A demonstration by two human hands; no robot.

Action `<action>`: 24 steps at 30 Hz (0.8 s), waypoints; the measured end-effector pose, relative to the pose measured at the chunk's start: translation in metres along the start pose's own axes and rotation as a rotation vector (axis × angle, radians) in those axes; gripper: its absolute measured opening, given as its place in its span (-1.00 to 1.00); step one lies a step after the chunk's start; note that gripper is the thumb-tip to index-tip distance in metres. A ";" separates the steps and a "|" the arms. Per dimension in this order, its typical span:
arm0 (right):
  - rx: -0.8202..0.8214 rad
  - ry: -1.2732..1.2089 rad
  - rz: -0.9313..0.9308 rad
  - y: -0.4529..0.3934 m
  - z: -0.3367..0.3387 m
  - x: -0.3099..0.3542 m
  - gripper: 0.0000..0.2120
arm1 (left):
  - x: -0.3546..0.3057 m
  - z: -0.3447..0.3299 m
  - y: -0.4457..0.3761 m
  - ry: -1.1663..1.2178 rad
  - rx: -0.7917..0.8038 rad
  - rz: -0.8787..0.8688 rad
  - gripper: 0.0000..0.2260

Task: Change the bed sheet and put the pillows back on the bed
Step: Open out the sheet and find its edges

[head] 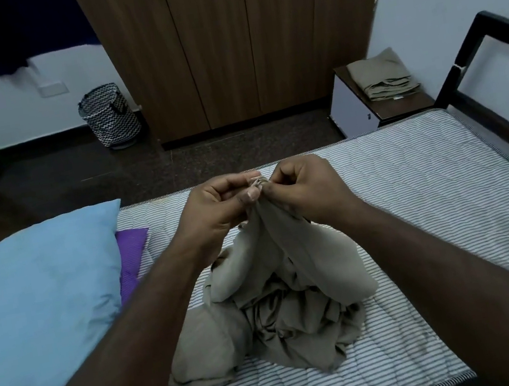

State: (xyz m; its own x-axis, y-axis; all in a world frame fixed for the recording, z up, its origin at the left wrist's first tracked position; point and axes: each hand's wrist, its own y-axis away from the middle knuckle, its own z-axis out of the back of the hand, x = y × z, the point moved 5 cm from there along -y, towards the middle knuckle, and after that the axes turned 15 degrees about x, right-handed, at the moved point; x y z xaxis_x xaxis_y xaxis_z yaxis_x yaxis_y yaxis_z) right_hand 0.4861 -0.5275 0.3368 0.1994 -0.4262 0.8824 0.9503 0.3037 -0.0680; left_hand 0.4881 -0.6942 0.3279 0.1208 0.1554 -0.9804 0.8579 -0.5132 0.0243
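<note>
Matt beige cloth sheet (285, 305), quilted striped mattress (416, 199), wood-grain wardrobe (222, 46)

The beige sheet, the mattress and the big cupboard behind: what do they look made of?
Beige sheet: thin, soft matte woven cloth, perhaps cotton; it crumples into fine folds where both hands pinch it. Mattress: quilted striped fabric ticking, with stitched wavy seams. Cupboard: brown wood-grain panels, possibly laminate rather than solid wood.

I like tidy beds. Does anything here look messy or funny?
Yes. The beige sheet is a crumpled heap on the bare striped mattress, with both hands pinching one edge. The blue pillow hangs off the mattress's side.
</note>
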 end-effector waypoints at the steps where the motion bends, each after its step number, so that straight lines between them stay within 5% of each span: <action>1: 0.009 0.019 0.000 -0.001 0.000 0.000 -0.73 | -0.001 0.001 -0.001 -0.028 0.005 -0.003 -0.80; 8: 0.215 -0.210 0.090 -0.005 -0.005 -0.010 -0.94 | -0.014 0.012 -0.005 -0.123 -0.021 -0.077 -0.85; 17: 0.411 0.068 -0.104 -0.027 -0.035 -0.076 -0.88 | -0.034 0.033 0.010 -0.069 -0.024 -0.119 -0.92; 21: 0.451 0.149 -0.200 -0.037 -0.058 -0.093 -0.70 | -0.038 0.050 0.024 -0.032 -0.022 -0.131 -0.77; 24: 0.498 0.219 -0.242 -0.041 -0.073 -0.106 -0.74 | -0.040 0.064 0.034 -0.020 -0.022 -0.146 -0.72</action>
State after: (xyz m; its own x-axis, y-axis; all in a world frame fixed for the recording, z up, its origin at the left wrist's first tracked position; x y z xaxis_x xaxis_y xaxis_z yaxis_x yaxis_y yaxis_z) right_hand 0.4439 -0.5570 0.2118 0.0861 -0.6832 0.7251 0.7592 0.5163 0.3964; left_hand 0.4808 -0.7715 0.3551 -0.0158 0.2104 -0.9775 0.8766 -0.4674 -0.1148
